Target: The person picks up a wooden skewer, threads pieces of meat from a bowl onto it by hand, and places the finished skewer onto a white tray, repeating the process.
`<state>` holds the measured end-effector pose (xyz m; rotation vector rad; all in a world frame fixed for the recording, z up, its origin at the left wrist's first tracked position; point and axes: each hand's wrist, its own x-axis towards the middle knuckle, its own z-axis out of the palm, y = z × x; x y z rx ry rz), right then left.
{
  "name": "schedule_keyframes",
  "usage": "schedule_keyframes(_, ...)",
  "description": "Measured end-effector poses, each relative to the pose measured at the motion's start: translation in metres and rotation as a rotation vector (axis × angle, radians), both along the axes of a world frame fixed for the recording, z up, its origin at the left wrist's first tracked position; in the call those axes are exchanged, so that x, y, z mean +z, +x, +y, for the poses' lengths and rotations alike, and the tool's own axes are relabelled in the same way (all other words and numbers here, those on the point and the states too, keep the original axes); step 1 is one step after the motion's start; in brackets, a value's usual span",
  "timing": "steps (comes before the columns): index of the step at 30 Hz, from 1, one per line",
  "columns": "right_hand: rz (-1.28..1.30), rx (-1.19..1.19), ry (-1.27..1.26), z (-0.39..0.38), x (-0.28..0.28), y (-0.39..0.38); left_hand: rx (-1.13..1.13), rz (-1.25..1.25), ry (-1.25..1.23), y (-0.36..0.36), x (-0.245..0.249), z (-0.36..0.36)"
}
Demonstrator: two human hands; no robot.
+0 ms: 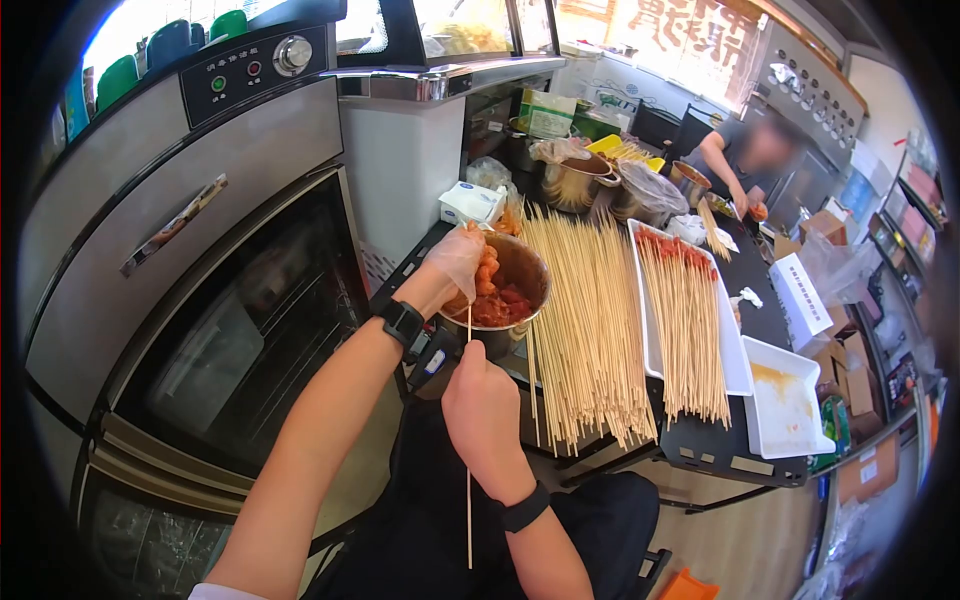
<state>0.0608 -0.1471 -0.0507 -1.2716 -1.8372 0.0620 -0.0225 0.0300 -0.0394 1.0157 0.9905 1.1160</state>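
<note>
Head view: the right hand (485,400) closes firmly around a thin wooden skewer (469,520), its upper end at the gloved left hand (452,265), fingers curled around red-coated meat (487,272) over a metal pot (521,262) — bare skewers (585,330) at four o'clock, a white tray (738,360) of filled ones beyond — co-worker (735,165) at two o'clock.

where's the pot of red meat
Near the centre of the head view, the pot sits just left of the wooden sticks, with the left hand over its left side.
</note>
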Motion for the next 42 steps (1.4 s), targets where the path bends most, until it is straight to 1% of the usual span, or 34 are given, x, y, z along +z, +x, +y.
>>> schedule_keyframes(2, 0.002, 0.005, -0.028, 0.001, 0.003, 0.001, 0.062, 0.018, 0.010, 0.003, 0.012, -0.014)
schedule_keyframes(6, 0.019, 0.017, -0.050, 0.000, 0.002, 0.001, 0.011, -0.044, -0.033, 0.003, 0.007, -0.007)
schedule_keyframes(8, -0.009, 0.000, -0.075, 0.002, 0.004, 0.003, 0.014, 0.132, -0.103, 0.004, 0.014, -0.012)
schedule_keyframes(9, -0.035, -0.015, -0.100, 0.004, 0.006, 0.004, 0.015, 0.133, -0.103, -0.002, -0.009, 0.007)
schedule_keyframes(10, -0.032, -0.011, -0.098, 0.005, 0.006, 0.002, -0.022, 0.370, 0.263, -0.012, -0.051, 0.041)
schedule_keyframes(11, -0.008, -0.020, -0.070, 0.008, 0.005, 0.002, -0.060, 0.603, 0.630, -0.019, -0.075, 0.060)
schedule_keyframes(12, 0.012, -0.029, -0.043, 0.010, 0.004, 0.002, -0.057, 0.604, 0.630, -0.014, -0.051, 0.039)
schedule_keyframes(13, 0.019, -0.031, -0.053, 0.012, 0.002, 0.003, -0.045, 0.318, 0.252, -0.001, -0.004, -0.001)
schedule_keyframes(14, 0.018, -0.033, -0.051, 0.013, 0.002, 0.005, -0.035, 0.030, -0.123, 0.007, 0.024, -0.026)
schedule_keyframes(16, 0.019, -0.111, -0.067, 0.015, 0.002, 0.012, -0.059, -0.006, -0.088, 0.006, 0.027, -0.031)
schedule_keyframes(18, 0.017, -0.127, -0.078, 0.017, 0.000, 0.018, -0.083, -0.047, -0.056, 0.002, 0.021, -0.024)
schedule_keyframes(20, 0.021, -0.119, -0.075, 0.017, 0.000, 0.023, -0.177, -0.302, -0.078, -0.003, 0.018, -0.012)
schedule_keyframes(21, 0.015, -0.122, -0.077, 0.016, -0.001, 0.024, -0.218, -0.359, -0.044, -0.006, 0.012, -0.011)
schedule_keyframes(25, -0.002, -0.135, -0.078, 0.017, -0.002, 0.024, -0.269, -0.431, -0.063, -0.009, 0.015, -0.016)
schedule_keyframes(27, -0.010, -0.140, -0.070, 0.015, -0.001, 0.022, -0.176, -0.411, -0.008, -0.006, 0.018, -0.022)
schedule_keyframes(31, -0.022, -0.122, -0.051, 0.010, -0.001, 0.023, -0.208, -0.340, -0.043, -0.006, 0.013, -0.010)
schedule_keyframes(33, 0.000, -0.117, -0.044, 0.002, -0.005, 0.026, -0.140, -0.463, 0.085, -0.008, 0.003, -0.006)
schedule_keyframes(34, 0.046, -0.067, -0.093, -0.009, -0.010, 0.031, -0.154, -0.462, 0.081, -0.009, 0.003, -0.006)
schedule_keyframes(35, 0.089, -0.025, -0.139, -0.020, -0.013, 0.039, -0.093, -0.480, 0.096, -0.008, 0.005, -0.005)
schedule_keyframes(36, 0.084, -0.052, -0.139, -0.033, -0.012, 0.047, -0.036, -0.502, 0.106, -0.006, 0.005, -0.005)
schedule_keyframes(37, 0.184, -0.028, -0.280, -0.049, -0.008, 0.055, -0.013, -0.501, 0.054, -0.006, 0.005, -0.001)
schedule_keyframes(38, 0.289, -0.004, -0.421, -0.063, -0.007, 0.065, 0.012, -0.452, 0.077, -0.004, 0.006, -0.004)
schedule_keyframes(40, 0.398, -0.048, -0.451, -0.084, -0.010, 0.088, 0.005, -0.270, 0.063, 0.000, 0.007, -0.004)
schedule_keyframes(41, 0.444, -0.112, -0.467, -0.092, -0.011, 0.102, -0.013, -0.269, 0.057, 0.001, 0.008, -0.008)
schedule_keyframes(42, 0.492, -0.151, -0.392, -0.095, -0.019, 0.118, -0.067, -0.139, 0.022, 0.001, 0.009, -0.011)
